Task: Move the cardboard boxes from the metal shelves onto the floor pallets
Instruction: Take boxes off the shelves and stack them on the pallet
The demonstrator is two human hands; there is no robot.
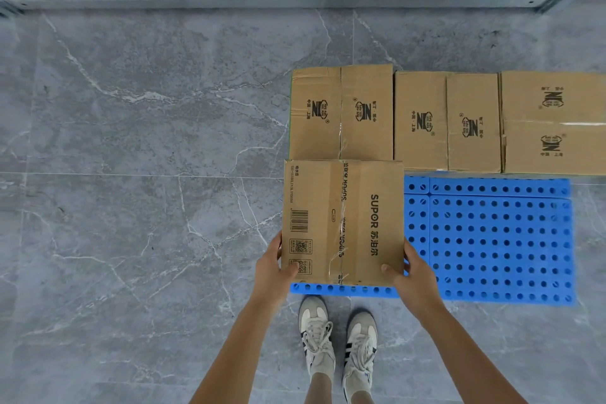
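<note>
A cardboard box printed SUPOR (342,223) is over the front left corner of the blue perforated floor pallet (492,239). My left hand (273,267) grips its left near side, thumb on top. My right hand (411,272) grips its right near side, thumb on top too. Whether the box rests on the pallet or hangs just above it cannot be told. Three more cardboard boxes (341,113) (447,121) (554,123) stand in a row along the pallet's far side.
The grey marble-tile floor (131,174) spreads to the left and front. A metal shelf's low beam (278,3) runs across the top of the view. My two feet in white sneakers (337,341) stand just in front of the pallet.
</note>
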